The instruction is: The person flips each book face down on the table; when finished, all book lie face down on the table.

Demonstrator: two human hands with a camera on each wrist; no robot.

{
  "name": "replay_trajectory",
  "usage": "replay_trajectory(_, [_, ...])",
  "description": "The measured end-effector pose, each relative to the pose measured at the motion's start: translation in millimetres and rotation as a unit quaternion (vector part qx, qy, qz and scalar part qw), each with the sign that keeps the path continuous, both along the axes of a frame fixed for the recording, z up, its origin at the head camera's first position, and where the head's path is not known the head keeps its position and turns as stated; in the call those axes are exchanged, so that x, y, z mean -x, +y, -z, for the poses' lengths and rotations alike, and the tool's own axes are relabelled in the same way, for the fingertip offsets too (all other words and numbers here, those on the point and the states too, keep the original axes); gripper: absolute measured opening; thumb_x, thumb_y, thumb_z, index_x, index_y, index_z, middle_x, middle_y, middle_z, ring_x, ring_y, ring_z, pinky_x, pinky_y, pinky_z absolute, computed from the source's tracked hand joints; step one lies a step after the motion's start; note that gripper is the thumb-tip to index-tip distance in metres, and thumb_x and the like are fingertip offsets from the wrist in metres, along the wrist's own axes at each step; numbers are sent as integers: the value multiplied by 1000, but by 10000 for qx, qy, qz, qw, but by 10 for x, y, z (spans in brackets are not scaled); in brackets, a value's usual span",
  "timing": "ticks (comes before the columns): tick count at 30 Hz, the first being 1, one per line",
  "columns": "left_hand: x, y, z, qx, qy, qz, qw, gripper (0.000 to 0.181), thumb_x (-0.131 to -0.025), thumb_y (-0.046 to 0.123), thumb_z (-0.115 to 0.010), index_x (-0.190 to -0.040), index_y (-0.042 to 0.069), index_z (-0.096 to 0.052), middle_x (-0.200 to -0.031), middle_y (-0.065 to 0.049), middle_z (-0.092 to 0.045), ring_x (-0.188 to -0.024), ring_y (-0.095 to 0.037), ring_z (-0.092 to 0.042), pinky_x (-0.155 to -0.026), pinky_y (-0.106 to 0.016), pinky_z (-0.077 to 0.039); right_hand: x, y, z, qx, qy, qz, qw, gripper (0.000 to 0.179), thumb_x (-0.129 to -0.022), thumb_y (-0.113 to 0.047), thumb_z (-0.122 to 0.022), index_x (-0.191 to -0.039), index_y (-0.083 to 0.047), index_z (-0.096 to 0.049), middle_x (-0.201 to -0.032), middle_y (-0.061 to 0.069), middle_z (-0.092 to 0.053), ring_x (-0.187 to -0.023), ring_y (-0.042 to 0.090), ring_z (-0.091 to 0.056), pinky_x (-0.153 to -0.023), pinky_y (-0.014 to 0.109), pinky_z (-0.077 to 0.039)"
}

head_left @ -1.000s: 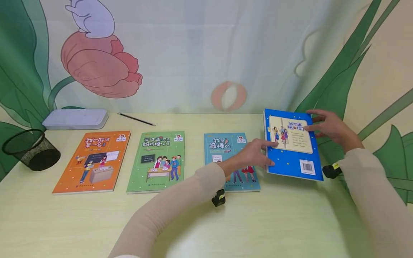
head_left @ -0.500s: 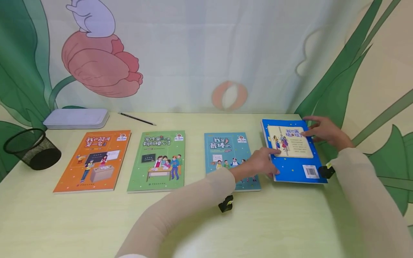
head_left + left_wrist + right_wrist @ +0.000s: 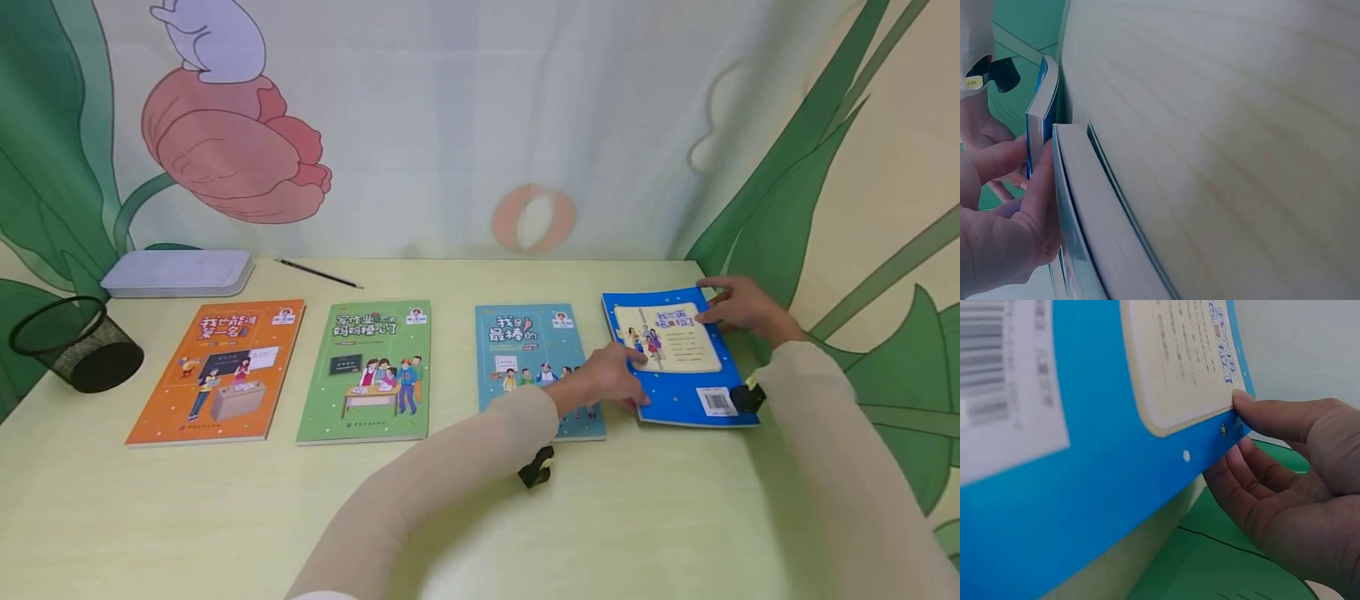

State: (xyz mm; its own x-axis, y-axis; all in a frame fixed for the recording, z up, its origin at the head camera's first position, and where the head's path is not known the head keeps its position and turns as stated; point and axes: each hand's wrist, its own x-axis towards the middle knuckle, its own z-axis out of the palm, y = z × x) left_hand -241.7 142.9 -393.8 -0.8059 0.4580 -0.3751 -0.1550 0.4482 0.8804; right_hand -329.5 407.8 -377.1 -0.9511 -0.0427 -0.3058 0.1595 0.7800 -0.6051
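A blue book (image 3: pixel 675 400), back cover up with a barcode, is held between both hands at the table's right end. My left hand (image 3: pixel 606 379) pinches its left edge, thumb on the cover and fingers beneath, as the left wrist view shows. My right hand (image 3: pixel 746 307) grips the upper right edge; in the right wrist view its thumb (image 3: pixel 1285 415) lies on the cover with the fingers behind. Just left is a teal book (image 3: pixel 525 333), partly hidden by my left hand and sleeve. In the left wrist view the blue book (image 3: pixel 1035 134) sits a little above the table.
A green book (image 3: pixel 375 333) and an orange book (image 3: pixel 225 358) lie flat to the left on the table (image 3: pixel 637 517). A black mesh pen holder (image 3: pixel 93 358), a pale pencil case (image 3: pixel 177 273) and a pencil (image 3: pixel 318 272) are behind them. A printed curtain (image 3: pixel 420 125) closes off the back.
Both hands have lowered the blue book toward the table. My left hand has shifted slightly right, and my right hand has come down and a little left. The other books stay put.
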Motion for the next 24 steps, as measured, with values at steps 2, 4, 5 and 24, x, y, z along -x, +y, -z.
replay_trajectory(2, [7, 2, 2, -1, -113, -8, 9999, 66, -80, -5, -79, -140, 12, -58, -115, -18, -69, -71, -25, -74, -70, -30, -61, 5, -1, 20, -82, -40, -37, 10000, 76, -98, -15, -64, -157, 0, -20, -133, 37, -40, -111, 47, -54, -95, 50, -56])
replay_trajectory(4, [12, 4, -6, 43, -141, -17, 9999, 66, -80, -5, -79, -140, 12, -58, -113, -17, -69, -70, -24, -74, -69, -29, -61, 5, -9, 25, -98, -91, -32, 9999, 75, -98, -15, -63, -157, 1, -19, -133, 37, -40, -111, 47, -54, -94, 48, -56])
replay_trajectory(5, [14, 7, -10, 58, -137, -19, 9999, 66, -80, -5, -79, -140, 13, -59, -114, -17, -69, -69, -24, -73, -68, -29, -61, 4, -15, 21, -97, -101, -13, 9999, 75, -98, -15, -62, -157, 0, -19, -134, 37, -39, -111, 47, -54, -94, 49, -56])
replay_trajectory(24, [71, 91, 16, 337, -117, 437, 9984, 71, -82, -1, -79, -146, 13, -52, -111, -15, -72, -69, -21, -75, -70, -27, -60, 27, -33, 70, -156, -265, -89, 9995, 74, -98, -11, -62, -155, 6, -18, -136, 42, -41, -118, 52, -52, -101, 58, -49])
